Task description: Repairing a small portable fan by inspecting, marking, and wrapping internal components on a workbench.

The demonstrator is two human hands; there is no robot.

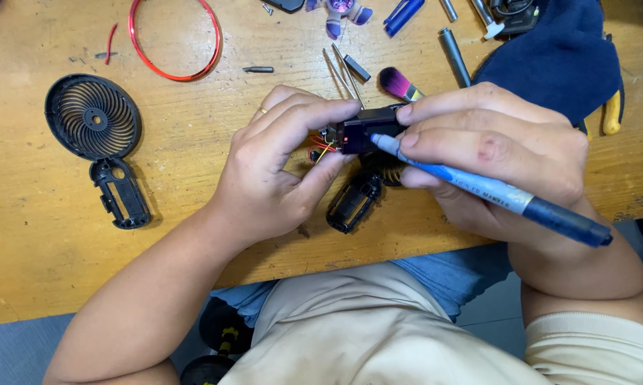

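Observation:
My left hand [278,164] pinches a small black part with a circuit board [360,132] and thin red and yellow wires [323,147] hanging from it. My right hand [492,157] steadies the same part with a fingertip while gripping a blue marker pen [492,194], whose tip touches the part. Below the part, a black cylindrical fan body [353,203] lies on the wooden table [50,249]. A ring sits on one finger of the left hand.
A round black fan grille [93,116] and a black handle shell [122,192] lie at the left. A red wire loop [173,39], a screwdriver bit [258,69], tweezers [344,75], a small brush [398,84] and a dark blue cloth [556,57] lie further back.

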